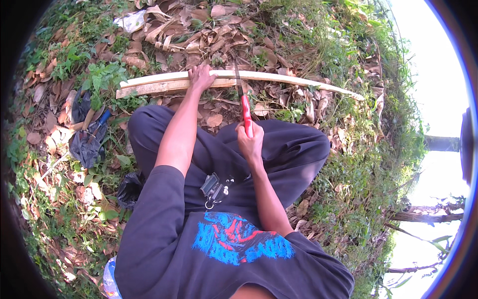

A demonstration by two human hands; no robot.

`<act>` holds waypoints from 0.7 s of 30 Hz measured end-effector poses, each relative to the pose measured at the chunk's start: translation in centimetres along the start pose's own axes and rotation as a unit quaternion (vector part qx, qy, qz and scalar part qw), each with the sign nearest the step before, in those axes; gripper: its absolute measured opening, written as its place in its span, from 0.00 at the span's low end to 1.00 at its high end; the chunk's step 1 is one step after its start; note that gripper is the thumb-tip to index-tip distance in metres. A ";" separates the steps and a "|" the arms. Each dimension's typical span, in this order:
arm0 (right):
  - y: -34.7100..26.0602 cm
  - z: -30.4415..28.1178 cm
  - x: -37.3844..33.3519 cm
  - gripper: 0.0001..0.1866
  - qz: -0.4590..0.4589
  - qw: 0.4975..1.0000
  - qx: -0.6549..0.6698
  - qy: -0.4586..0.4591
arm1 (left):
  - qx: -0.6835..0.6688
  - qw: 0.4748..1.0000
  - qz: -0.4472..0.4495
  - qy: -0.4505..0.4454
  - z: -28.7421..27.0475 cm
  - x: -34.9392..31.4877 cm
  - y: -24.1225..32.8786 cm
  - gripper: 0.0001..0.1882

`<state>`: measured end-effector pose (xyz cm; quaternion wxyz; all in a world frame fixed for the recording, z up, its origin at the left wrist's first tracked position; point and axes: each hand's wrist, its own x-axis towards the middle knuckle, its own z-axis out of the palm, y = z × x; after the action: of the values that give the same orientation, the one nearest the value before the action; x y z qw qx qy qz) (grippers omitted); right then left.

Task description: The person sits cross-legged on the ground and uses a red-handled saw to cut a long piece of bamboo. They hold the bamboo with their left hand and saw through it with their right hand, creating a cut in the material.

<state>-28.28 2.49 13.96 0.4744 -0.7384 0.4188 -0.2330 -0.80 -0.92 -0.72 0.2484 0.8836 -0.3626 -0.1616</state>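
two wooden strips [279, 77] lie over leafy ground [214, 47]. the left hand [200, 78] holds the longer, fingers curled over its far edge. the right hand [250, 141], fingers closed, grips one red-handled handsaw [245, 105], whose blade crosses this strip at the shorter one's right end.

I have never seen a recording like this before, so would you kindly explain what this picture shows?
There is no machine here. One camera, worn on a person's head, looks down at their two bare hands; its wide fisheye lens bends straight edges near the rim.

The person sits on ground covered with dry leaves and green plants. Their left hand lies over a long pale wooden strip, with a shorter wooden piece alongside it, nearer the body. Their right hand holds a red-handled saw, its blade across the long strip. Off to the left lies a black plastic bag.
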 end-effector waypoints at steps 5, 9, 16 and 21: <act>-0.4 -1.3 -4.7 0.07 -0.009 1.000 0.026 -0.009 | 0.008 1.000 0.002 0.011 0.0 0.0 -0.5 0.25; -0.2 -1.1 -2.8 0.07 0.008 0.999 0.037 -0.016 | 0.007 1.000 0.016 0.010 -0.1 0.0 -0.6 0.25; 0.6 0.5 2.0 0.08 -0.007 1.000 -0.014 -0.001 | 0.001 1.000 0.016 0.010 0.2 0.2 0.0 0.25; 0.7 1.5 0.2 0.07 -0.027 0.999 -0.016 0.016 | -0.007 1.000 0.013 0.023 0.3 0.0 -0.2 0.23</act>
<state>-27.38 2.93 12.66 0.4493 -0.7530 0.4096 -0.2515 -0.82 -0.86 -1.09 0.2646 0.8805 -0.3674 -0.1403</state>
